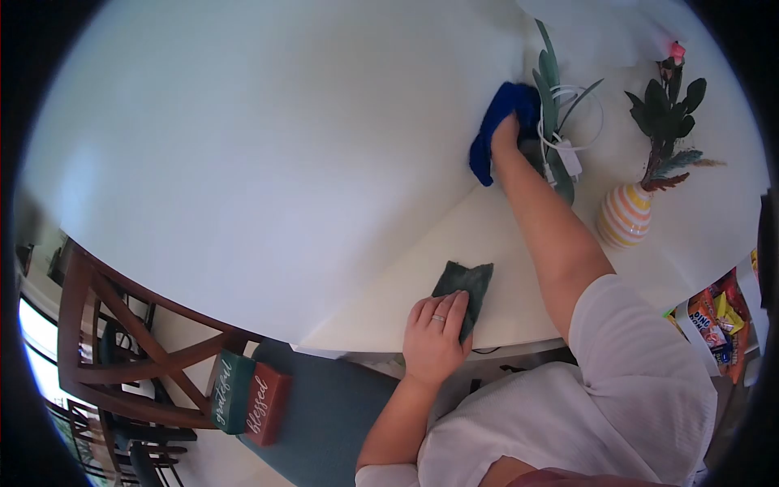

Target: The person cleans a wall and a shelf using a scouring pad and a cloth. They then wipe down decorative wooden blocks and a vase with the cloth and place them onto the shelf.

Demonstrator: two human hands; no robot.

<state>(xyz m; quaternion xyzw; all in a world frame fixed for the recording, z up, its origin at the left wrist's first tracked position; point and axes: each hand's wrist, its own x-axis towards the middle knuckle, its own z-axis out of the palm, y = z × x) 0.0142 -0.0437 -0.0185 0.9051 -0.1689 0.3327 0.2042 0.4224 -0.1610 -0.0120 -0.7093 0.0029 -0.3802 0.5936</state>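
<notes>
My left hand [436, 337], with a ring on one finger, grips a small dark green cloth [479, 286] near the front edge of the white tabletop [268, 154]. My right hand [505, 134] reaches far across and is on a bright blue cloth [487, 150]; its fingers are mostly hidden in the folds. Just right of it lie long green leaves [548, 85] and a white charger [570, 162] with a looped white cable [600, 122]. The leaves' lower end is partly hidden behind my forearm.
A striped vase [626, 215] with flowers and dark leaves [669, 109] is to the right of my right arm. Snack packets [718, 321] fill a container at the right edge. At lower left, "grateful" [233, 392] and "blessed" [268, 404] blocks rest on a wooden chair [146, 349].
</notes>
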